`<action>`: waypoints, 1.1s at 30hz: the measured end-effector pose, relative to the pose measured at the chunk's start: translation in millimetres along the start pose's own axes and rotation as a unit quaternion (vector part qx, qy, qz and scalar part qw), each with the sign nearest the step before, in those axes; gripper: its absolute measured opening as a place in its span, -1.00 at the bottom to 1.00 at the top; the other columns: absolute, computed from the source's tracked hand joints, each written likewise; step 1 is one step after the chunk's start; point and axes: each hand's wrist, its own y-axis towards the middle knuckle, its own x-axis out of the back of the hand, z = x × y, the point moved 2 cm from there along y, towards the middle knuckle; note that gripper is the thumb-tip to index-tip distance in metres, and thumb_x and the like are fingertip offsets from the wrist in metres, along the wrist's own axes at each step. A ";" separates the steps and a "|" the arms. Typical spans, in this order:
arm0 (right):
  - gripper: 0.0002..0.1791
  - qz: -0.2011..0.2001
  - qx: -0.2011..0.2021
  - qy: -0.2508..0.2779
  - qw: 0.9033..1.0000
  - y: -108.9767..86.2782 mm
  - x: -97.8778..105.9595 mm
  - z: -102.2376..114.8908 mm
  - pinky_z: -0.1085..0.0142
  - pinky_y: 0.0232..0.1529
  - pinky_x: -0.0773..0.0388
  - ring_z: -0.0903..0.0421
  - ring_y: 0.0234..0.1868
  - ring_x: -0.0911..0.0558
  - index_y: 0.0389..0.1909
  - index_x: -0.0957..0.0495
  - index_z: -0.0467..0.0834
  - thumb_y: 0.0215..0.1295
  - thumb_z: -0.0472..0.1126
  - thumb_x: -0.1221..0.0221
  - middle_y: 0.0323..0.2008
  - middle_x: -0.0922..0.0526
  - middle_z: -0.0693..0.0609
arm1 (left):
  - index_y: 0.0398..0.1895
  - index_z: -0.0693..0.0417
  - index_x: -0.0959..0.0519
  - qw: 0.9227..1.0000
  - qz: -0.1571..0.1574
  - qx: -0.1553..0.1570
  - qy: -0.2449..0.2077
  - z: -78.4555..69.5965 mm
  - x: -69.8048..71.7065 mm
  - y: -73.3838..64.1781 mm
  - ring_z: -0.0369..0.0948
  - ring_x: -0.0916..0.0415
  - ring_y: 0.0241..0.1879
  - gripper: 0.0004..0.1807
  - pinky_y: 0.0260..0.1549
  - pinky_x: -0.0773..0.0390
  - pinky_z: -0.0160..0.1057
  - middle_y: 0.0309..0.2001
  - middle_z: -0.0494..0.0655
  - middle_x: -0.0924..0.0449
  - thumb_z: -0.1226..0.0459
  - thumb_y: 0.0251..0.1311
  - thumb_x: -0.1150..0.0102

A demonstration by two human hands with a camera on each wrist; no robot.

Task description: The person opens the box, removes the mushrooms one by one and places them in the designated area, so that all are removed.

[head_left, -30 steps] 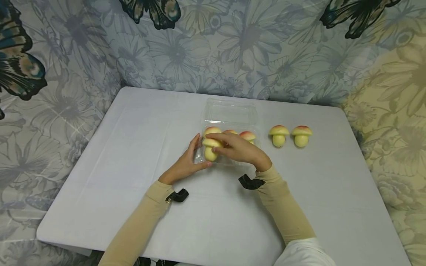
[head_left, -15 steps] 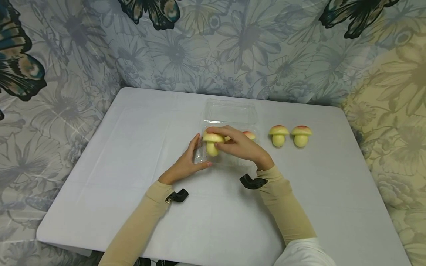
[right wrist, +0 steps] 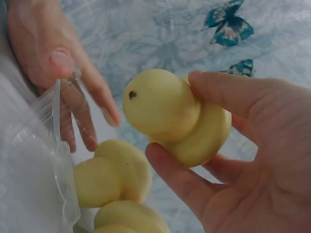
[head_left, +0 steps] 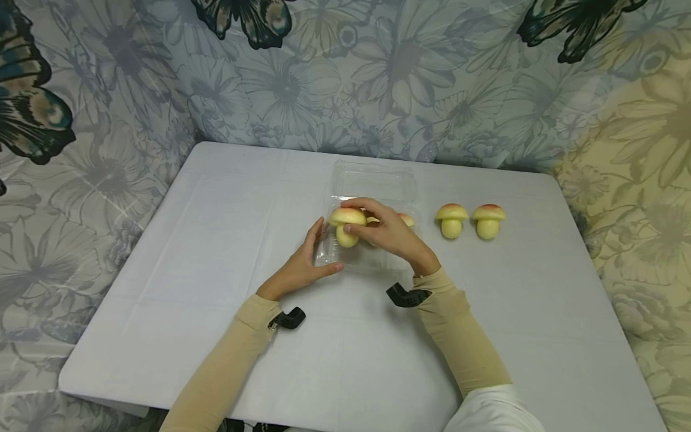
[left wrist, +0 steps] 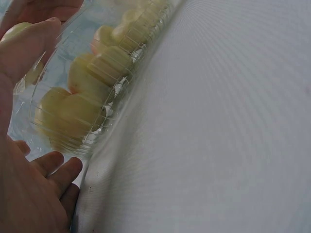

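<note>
A yellow mushroom figure (head_left: 348, 219) with a reddish cap top is pinched between thumb and fingers of my right hand (head_left: 392, 236). The right wrist view shows the rounded stem end of this mushroom (right wrist: 158, 102), with a small dark spot on it. Below it is a hinged clear plastic box (left wrist: 58, 131) with its lid (head_left: 373, 182) laid back. Several similar mushrooms (right wrist: 124, 167) lie inside, partly hidden by my right hand in the head view. My left hand (head_left: 297, 270) is at the box's left side, thumb spread from straight fingers, nothing gripped.
Two more mushrooms stand to the right of the box, a nearer-box mushroom (head_left: 451, 221) and an outer mushroom (head_left: 489, 221). All this is on a white-covered table (head_left: 216, 210). A flowered wall covering (head_left: 286, 96) with butterflies rises behind the table's far edge.
My right hand has moved the held mushroom a little away from me, toward the back of the box, and its red cap top now shows. The left hand has stayed in place.
</note>
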 end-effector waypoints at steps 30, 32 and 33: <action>-0.43 -0.052 0.011 -0.036 0.998 -8.5 21.6 8.8 0.07 0.08 -0.58 0.03 0.15 -0.54 0.36 -0.45 -0.12 0.34 -0.24 -0.32 0.26 -0.52 -0.09 | 0.65 -0.33 0.37 1.000 0.000 0.008 0.013 -0.3 -1.7 -0.8 -0.11 0.10 0.63 0.30 0.56 0.06 0.20 0.66 -0.16 0.15 -0.22 0.11 -0.40; -0.43 -0.053 0.017 -0.038 0.998 -7.2 23.2 8.7 0.07 0.10 -0.56 0.02 0.17 -0.54 0.37 -0.44 -0.12 0.35 -0.23 -0.31 0.27 -0.52 -0.09 | 0.65 -0.32 0.37 1.000 -0.004 0.007 0.016 -0.3 -1.3 -0.1 -0.11 0.10 0.63 0.29 0.56 0.06 0.20 0.66 -0.17 0.14 -0.22 0.11 -0.39; -0.43 -0.054 0.020 -0.040 0.998 -6.7 23.9 8.7 0.07 0.11 -0.55 0.02 0.17 -0.53 0.37 -0.44 -0.12 0.36 -0.23 -0.31 0.27 -0.53 -0.08 | 0.65 -0.32 0.36 1.000 -0.006 0.005 0.017 -0.2 -1.2 0.1 -0.11 0.10 0.63 0.29 0.55 0.06 0.21 0.66 -0.17 0.14 -0.22 0.12 -0.39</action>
